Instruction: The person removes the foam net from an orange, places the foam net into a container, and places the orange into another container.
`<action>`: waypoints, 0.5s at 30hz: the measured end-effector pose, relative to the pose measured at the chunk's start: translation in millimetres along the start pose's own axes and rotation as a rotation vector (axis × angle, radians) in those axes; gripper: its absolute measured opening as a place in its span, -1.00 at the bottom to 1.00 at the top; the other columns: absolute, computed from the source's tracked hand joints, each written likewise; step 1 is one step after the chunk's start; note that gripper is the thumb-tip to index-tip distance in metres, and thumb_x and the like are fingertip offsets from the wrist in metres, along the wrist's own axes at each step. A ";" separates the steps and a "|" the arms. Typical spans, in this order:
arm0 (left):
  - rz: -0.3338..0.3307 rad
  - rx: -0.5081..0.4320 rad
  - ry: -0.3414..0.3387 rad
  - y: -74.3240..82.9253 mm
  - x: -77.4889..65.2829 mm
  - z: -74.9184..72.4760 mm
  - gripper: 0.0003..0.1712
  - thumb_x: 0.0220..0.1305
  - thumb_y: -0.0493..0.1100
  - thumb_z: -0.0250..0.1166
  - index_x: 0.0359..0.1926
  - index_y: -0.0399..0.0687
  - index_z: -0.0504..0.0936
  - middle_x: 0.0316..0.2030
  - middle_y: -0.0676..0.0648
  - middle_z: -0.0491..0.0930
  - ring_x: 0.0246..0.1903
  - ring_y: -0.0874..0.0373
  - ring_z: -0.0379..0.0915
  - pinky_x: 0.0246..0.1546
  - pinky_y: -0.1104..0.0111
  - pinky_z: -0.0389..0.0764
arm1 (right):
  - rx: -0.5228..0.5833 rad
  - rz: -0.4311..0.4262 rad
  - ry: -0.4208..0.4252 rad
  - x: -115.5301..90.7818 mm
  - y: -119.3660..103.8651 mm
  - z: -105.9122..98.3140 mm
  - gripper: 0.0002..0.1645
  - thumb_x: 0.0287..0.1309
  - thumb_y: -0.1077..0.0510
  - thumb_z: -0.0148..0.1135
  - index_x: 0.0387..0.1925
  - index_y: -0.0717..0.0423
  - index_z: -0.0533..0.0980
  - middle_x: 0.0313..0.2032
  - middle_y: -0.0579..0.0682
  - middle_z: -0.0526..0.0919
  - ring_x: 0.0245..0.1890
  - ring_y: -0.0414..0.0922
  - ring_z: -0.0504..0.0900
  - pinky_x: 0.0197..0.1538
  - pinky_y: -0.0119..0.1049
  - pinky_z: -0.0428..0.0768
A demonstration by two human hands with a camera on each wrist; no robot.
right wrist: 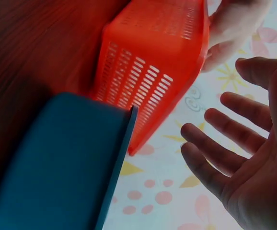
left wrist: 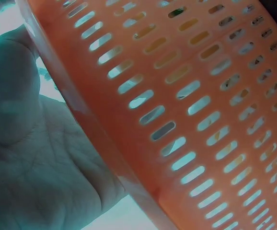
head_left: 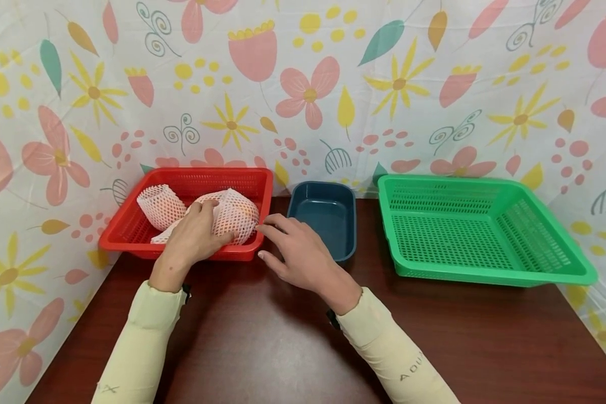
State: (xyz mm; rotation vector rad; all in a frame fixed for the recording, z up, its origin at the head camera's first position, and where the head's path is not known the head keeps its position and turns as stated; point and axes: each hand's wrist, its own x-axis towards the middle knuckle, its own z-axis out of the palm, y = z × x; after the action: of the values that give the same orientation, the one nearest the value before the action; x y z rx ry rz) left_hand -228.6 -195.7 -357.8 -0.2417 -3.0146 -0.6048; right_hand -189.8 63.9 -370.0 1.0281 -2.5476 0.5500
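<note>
A red basket [head_left: 146, 247] holds several white foam nets with rounded forms inside. The left net-covered piece [head_left: 161, 206] shows pinkish orange through its mesh, and the right net-covered piece [head_left: 239, 216] shows a yellow-orange patch; their exact kind is hidden. My left hand [head_left: 194, 235] reaches over the basket's front rim, thumb and fingers spread above the nets beside the right piece. In the left wrist view, the basket wall [left wrist: 143, 139] covers its fingertips. My right hand [head_left: 303, 252] hovers off the basket's right corner, fingers parted and holding nothing.
A dark blue tray [head_left: 352, 224] stands between the red basket and a larger green basket [head_left: 490, 275] at the right. All rest on a dark brown table [head_left: 262, 348]. A flower-patterned cloth [head_left: 308, 140] hangs behind them and along the sides.
</note>
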 end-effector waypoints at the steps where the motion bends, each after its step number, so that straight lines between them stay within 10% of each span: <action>1: -0.001 -0.002 0.000 -0.4 0.4 0.4 0.05 0.22 0.08 0.52 0.54 -0.33 0.24 0.43 -0.47 0.28 0.28 -0.37 0.42 0.31 -0.27 0.45 | 0.000 0.003 -0.004 1.5 -0.8 1.1 -0.34 0.29 -0.10 0.44 0.36 -0.03 0.57 0.31 -0.04 0.55 0.15 -0.10 0.59 0.20 -0.16 0.65; 15: -0.087 -0.050 -0.117 4.8 8.9 -0.2 0.08 0.23 0.14 0.51 0.52 -0.35 0.22 0.43 -0.56 0.23 0.24 -0.42 0.43 0.33 -0.30 0.42 | -0.041 -0.028 -0.041 14.0 -7.5 20.8 -0.39 0.34 -0.01 0.43 0.38 -0.08 0.56 0.31 -0.04 0.57 0.15 -0.07 0.59 0.21 -0.18 0.63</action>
State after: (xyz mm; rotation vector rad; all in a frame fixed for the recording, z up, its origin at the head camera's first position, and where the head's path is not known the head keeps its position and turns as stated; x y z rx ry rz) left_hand -236.5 -190.2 -355.1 -0.1540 -3.1394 -0.6978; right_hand -197.3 41.0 -380.2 1.0690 -2.5648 0.4723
